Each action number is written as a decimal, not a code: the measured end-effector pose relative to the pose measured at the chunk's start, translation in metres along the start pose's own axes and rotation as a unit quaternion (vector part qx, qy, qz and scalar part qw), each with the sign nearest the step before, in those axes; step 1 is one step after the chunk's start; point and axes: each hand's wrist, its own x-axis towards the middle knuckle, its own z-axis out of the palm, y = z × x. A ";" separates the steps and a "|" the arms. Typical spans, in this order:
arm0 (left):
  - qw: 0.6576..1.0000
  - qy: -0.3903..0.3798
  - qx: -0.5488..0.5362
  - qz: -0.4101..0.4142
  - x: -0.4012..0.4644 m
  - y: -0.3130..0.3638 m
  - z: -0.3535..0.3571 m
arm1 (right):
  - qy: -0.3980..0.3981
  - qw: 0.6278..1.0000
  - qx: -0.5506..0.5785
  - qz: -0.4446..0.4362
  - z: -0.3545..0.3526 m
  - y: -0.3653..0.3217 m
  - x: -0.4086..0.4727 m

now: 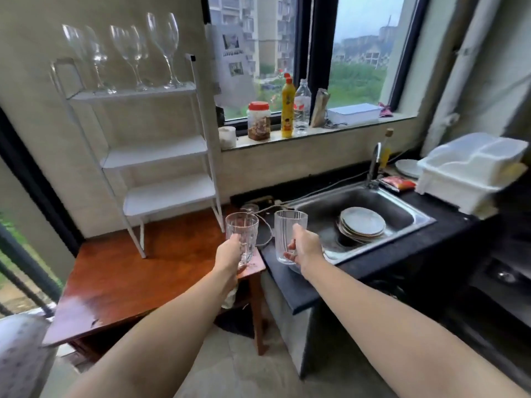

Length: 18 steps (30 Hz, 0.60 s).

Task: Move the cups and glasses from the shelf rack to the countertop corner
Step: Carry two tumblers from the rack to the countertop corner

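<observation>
Now L hand (230,254) wraps a bumpy glass cup (241,239), R hand (307,251) pinches a smooth glass mug (288,237) by its handle, over the counter (287,288) edge. Prob slippery, breaks easy; hold low & firm.

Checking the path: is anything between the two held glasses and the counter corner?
Yes: a cable loops over the black counter just behind both glasses, and another glass stands in that corner.
</observation>
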 end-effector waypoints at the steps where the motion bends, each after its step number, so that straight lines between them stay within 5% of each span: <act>1: 1.000 -0.017 0.010 -0.006 -0.005 -0.010 0.016 | 0.030 1.000 -0.001 0.006 -0.023 0.005 0.001; 18: 0.945 -0.260 0.140 -0.143 -0.224 -0.191 0.318 | 0.316 0.943 0.035 0.092 -0.458 0.070 -0.096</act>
